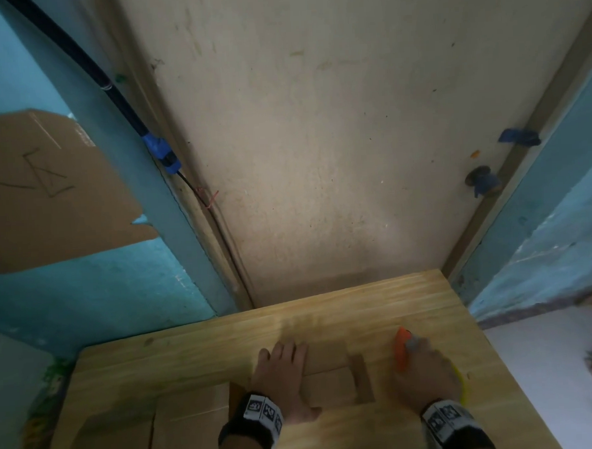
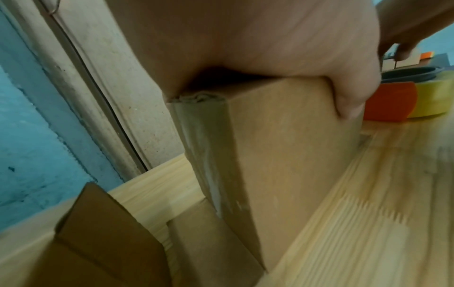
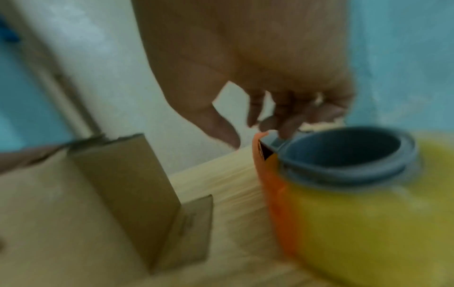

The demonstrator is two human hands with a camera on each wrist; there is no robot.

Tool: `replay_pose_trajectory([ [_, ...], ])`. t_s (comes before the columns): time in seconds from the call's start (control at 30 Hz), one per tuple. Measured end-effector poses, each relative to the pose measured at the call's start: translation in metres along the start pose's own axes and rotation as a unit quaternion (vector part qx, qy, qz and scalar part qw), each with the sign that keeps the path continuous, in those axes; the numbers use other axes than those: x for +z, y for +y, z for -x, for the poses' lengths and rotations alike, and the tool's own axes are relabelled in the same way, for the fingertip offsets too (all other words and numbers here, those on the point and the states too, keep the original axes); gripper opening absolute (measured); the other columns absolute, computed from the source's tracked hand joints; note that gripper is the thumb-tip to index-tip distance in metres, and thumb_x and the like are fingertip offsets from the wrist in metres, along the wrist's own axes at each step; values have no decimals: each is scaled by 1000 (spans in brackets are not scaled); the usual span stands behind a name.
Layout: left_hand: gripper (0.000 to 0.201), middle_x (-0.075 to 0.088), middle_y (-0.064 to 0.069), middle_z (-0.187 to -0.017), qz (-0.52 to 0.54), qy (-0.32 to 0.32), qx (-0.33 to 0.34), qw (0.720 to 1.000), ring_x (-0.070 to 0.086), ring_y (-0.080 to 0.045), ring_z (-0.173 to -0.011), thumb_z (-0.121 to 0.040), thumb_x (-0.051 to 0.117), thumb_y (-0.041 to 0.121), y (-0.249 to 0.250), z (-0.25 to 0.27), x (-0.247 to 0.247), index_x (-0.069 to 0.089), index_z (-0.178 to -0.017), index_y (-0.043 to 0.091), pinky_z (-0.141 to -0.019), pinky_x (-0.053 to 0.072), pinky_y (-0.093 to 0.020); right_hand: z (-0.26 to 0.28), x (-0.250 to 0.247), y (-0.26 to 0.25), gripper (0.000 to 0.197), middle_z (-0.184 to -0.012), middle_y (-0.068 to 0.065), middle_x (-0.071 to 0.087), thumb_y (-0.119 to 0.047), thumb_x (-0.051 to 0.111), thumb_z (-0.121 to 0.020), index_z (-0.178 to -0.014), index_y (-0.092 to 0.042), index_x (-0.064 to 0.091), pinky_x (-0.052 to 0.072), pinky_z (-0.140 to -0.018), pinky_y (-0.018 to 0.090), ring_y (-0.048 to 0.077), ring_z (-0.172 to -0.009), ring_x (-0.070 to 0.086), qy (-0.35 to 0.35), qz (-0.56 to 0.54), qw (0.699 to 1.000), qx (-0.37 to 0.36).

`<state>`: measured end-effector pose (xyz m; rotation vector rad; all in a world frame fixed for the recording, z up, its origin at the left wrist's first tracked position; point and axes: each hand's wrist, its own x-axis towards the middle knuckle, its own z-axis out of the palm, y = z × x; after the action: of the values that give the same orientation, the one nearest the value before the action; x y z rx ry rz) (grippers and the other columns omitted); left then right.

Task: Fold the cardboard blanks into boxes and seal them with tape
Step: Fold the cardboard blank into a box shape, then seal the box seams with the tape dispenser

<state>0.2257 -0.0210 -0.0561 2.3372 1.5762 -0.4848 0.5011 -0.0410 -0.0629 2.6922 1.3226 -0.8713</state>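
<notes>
Cardboard box under flat left hand; blurred right hand loosely touches tape dispenser.

A small brown cardboard box stands on the pale wooden desk, around the middle of its width and toward the near edge. The left hand lies flat on the box's left part. A stack of flat brown cardboard blanks lies to the left of the box, at the desk's near left corner. Right of the box, near the desk's right edge, sits an orange tape dispenser carrying a yellow tape roll, with the right hand above it.
</notes>
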Motion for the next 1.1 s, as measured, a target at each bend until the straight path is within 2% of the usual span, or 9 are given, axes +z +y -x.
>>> replay_pose_trajectory([
  [0.07, 119, 27, -2, -151, -7, -6, -2, 1000, 31, -29, -137, -62, 62, 84, 0, -1, -2, 14, -155, 27, -116, 23, -55, 2, -3, 5, 78, -148, 8, 50, -62, 55, -84, -151, -27, 36, 33, -116, 61, 36, -141, 44, -72, 59, 993, 74],
  [0.13, 119, 28, -2, -150, -12, -8, 0, 1000, 32, -30, -136, -62, 63, 84, 1, -2, -2, 15, -155, 27, -115, 23, -55, 3, -3, 8, 63, -153, 8, 48, -52, 55, -96, -152, -28, 41, 24, -120, 66, 37, -147, 37, -110, 61, 990, 64],
  [0.27, 120, 27, -3, -150, -11, -17, -12, 1000, 31, -31, -136, -64, 68, 78, 2, -3, -2, 13, -156, 25, -115, 23, -56, 7, -4, 1, 38, -139, 5, 62, -25, 42, -108, -142, -15, 56, 39, -119, 50, 26, -132, 58, -70, 95, 992, -41],
  [0.43, 124, 23, -8, -154, -35, -58, -22, 997, 26, -36, -141, -67, 81, 63, 17, -8, -15, 7, -158, 21, -117, 22, -58, 21, -12, -20, 44, -134, -2, 59, -37, 57, -97, -140, -30, 49, 44, -111, 50, 25, -123, 61, -54, -67, 986, -142],
  [0.57, 127, 20, -10, -156, -36, -54, -34, 997, 24, -37, -142, -67, 82, 61, 23, -9, -12, 5, -159, 20, -118, 21, -58, 18, -25, -36, 6, -87, 3, 69, -23, 60, -91, -91, -18, 61, 60, -80, 46, 24, -77, 67, 35, -137, 978, -152],
  [0.73, 122, 25, -7, -152, -19, -29, -34, 999, 27, -33, -140, -65, 82, 61, 27, -8, -10, 11, -156, 22, -116, 22, -56, 20, -33, -45, 31, -60, 6, 55, -12, 51, -93, -62, -11, 52, 48, -60, 40, 29, -59, 57, 107, -288, 941, -140],
  [0.8, 123, 25, -6, -153, -15, -36, -31, 999, 27, -33, -142, -64, 84, 59, 29, -10, -14, 11, -156, 21, -117, 22, -57, 24, -37, -49, 46, -53, 7, 49, -26, 48, -100, -57, -11, 49, 41, -55, 36, 26, -51, 52, 119, -344, 921, -139],
  [0.9, 125, 25, -9, -153, -21, -48, -30, 998, 27, -34, -142, -63, 86, 56, 30, -13, -20, 11, -156, 21, -117, 23, -57, 25, -46, -53, 65, -48, 6, 48, -56, 49, -105, -57, -13, 53, 41, -52, 33, 22, -44, 50, 82, -363, 916, -150],
  [1.1, 121, 29, -9, -152, -9, -43, -25, 999, 30, -33, -138, -64, 84, 59, 36, -10, -26, 16, -156, 18, -114, 26, -55, 41, -79, -60, 44, -78, 14, 57, -44, 55, -106, -82, -8, 50, 47, -68, 37, 25, -69, 59, -61, -419, 898, -117],
])
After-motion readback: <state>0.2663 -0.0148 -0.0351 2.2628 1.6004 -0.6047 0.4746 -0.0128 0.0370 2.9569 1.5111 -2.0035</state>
